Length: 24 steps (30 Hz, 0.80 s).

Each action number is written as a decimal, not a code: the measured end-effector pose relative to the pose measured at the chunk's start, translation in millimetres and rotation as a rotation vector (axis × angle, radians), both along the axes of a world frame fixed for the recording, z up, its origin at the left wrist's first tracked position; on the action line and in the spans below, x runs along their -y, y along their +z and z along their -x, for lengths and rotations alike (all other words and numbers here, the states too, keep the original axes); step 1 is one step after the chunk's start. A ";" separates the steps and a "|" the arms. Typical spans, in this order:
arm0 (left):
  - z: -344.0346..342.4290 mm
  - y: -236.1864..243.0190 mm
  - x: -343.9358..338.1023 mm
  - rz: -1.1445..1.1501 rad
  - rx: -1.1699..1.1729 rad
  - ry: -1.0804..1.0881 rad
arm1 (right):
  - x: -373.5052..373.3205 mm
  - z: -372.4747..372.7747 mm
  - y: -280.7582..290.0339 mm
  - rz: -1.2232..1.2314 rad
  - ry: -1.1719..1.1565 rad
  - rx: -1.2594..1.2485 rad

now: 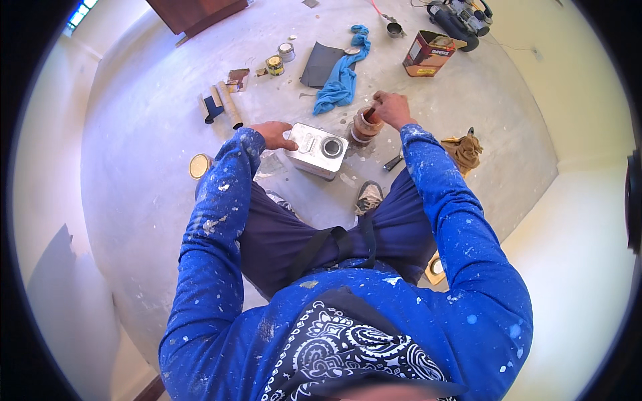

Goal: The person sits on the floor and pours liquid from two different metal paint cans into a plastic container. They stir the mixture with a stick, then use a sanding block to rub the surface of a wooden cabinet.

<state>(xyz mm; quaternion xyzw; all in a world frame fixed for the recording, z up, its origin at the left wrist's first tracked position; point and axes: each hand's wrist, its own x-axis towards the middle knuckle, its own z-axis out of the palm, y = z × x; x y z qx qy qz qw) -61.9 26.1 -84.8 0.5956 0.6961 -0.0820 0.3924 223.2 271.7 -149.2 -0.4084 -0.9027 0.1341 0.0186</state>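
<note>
My left hand [273,136] grips the left edge of a silver rectangular metal can [316,148], thumb on its top. A round dark opening shows on the can's right side. My right hand [393,109] is closed around a short dark stick [370,113] that dips into a clear jar [365,129] of reddish-brown liquid. The stick's lower end is hidden in the jar, which stands on the floor just right of the can. A dark-handled brush or scraper [392,162] lies near the jar, partly hidden by my leg.
Beyond my hands lie a blue cloth [338,87], a dark sheet [318,64], small tins [275,65] and an open red-brown can [429,55]. Cardboard tubes [229,105] and a round-lidded tin [199,166] are at left. A brown cloth [463,152] is at right, a compressor [461,23] far right.
</note>
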 end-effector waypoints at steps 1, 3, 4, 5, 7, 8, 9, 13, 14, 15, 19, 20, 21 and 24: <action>0.6 0.8 0.1 -0.004 0.004 0.006 | 0.8 0.1 -1.1 -0.042 -0.027 0.062; 1.2 2.1 -1.5 -0.011 -0.001 0.021 | 0.8 -0.5 -3.7 -0.119 -0.075 0.200; 1.8 2.8 -1.2 -0.003 -0.024 0.005 | 0.9 -0.3 -5.6 -0.031 -0.021 0.094; 1.4 2.6 -0.4 -0.017 -0.025 -0.002 | 1.1 -0.8 -7.8 0.008 -0.025 0.013; -0.1 1.8 0.3 -0.019 -0.024 0.001 | 0.4 -2.5 -11.6 0.057 -0.033 -0.140; -0.9 1.1 0.6 -0.007 -0.022 0.011 | -0.1 -3.4 -13.3 0.019 -0.048 -0.074; -1.8 0.2 0.6 -0.021 -0.015 0.029 | -1.1 -5.0 -14.5 0.013 -0.036 -0.005; -3.3 -4.9 3.4 -0.005 -0.006 0.001 | -4.8 -9.7 -17.5 0.049 -0.047 -0.097; -3.2 -6.3 2.4 -0.032 0.001 0.001 | -5.2 -10.7 -18.4 0.123 -0.026 -0.193; -2.4 -7.4 1.1 -0.038 0.000 -0.006 | -7.0 -11.6 -18.2 -0.001 -0.053 -0.111; -2.4 -11.3 -2.6 -0.053 -0.021 -0.024 | -8.4 -15.1 -19.6 -0.002 -0.034 0.076; -2.9 -11.8 -2.8 -0.040 -0.028 -0.037 | -8.3 -15.7 -19.8 0.001 -0.039 0.030; -4.0 -12.1 -2.6 -0.061 -0.038 -0.039 | -7.8 -17.5 -19.6 0.004 -0.045 -0.016; -6.6 -10.9 -1.8 -0.008 -0.004 -0.010 | -7.0 -20.9 -18.5 0.009 -0.005 0.039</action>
